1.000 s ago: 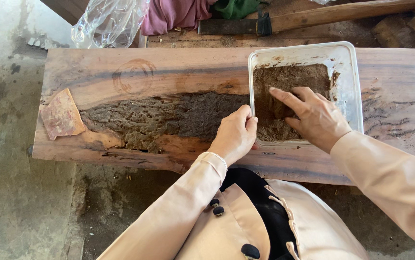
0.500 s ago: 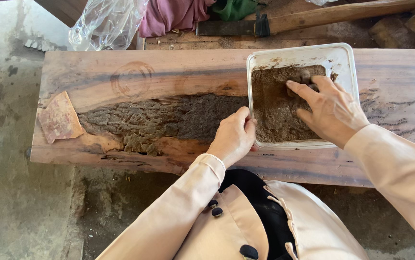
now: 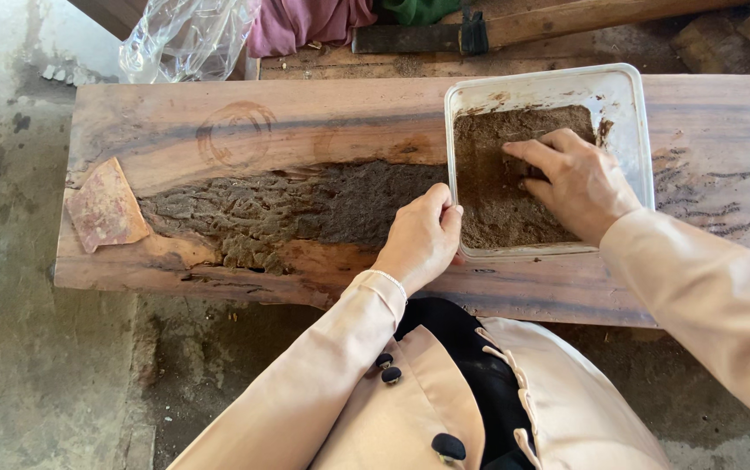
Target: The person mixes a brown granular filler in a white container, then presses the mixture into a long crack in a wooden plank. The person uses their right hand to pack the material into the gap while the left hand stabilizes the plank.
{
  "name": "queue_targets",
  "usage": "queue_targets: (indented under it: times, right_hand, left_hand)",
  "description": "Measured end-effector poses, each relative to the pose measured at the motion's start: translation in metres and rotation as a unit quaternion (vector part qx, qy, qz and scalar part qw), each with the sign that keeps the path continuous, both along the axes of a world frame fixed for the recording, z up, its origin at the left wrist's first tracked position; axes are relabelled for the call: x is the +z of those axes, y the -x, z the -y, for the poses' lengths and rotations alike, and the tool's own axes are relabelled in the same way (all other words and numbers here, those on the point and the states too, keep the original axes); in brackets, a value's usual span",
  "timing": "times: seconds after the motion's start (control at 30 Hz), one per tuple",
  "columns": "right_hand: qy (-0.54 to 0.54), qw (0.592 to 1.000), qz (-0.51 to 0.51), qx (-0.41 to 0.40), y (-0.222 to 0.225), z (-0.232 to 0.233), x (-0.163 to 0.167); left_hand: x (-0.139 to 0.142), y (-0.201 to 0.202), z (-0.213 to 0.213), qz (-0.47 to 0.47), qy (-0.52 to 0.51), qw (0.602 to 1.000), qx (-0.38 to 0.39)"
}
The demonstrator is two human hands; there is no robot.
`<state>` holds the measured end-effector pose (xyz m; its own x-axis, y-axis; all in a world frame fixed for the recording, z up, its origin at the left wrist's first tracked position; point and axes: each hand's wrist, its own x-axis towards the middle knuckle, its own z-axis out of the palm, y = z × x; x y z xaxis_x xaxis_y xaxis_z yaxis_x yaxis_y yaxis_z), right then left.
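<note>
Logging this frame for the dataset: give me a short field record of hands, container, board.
left hand: rests on the plank beside the tub's near-left corner
right hand: inside the tub, fingers in the brown paste
tub: clear plastic, square, sits on the plank
plank: wood slab, long cavity packed with dark paste
scraper: flat reddish piece at plank's left end

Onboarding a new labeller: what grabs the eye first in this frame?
First, the long brown wooden slab running across the view, its rough dark cavity packed with brown paste along the middle. Next, the clear square plastic tub of the same paste on the slab's right, with the right hand dug into it. The left hand rests at the tub's near-left corner.
</note>
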<state>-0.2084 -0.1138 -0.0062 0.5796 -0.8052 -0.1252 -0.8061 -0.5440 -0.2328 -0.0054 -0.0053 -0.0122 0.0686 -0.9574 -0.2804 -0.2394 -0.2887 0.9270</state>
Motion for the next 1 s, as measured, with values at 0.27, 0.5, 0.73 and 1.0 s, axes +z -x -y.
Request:
queue_targets:
  times: [0.27,0.5,0.73,1.0]
  right_hand:
    - [0.029,0.998,0.048,-0.009,0.012,0.011,0.008]
    - [0.094,0.995,0.019,0.023,0.011,0.011,0.017]
    - [-0.020,1.000,-0.007,-0.023,-0.008,-0.017,0.009]
    - [-0.021,0.991,0.093,-0.091,0.007,-0.001,0.005]
  left_hand:
    - [0.000,0.000,0.001,0.003,-0.017,1.000,-0.001]
    - [0.006,-0.002,0.003,0.007,-0.048,0.999,-0.015]
    - [0.004,-0.002,0.001,-0.005,-0.028,1.000,-0.001]
    - [0.006,-0.003,0.000,-0.003,-0.001,1.000,-0.003]
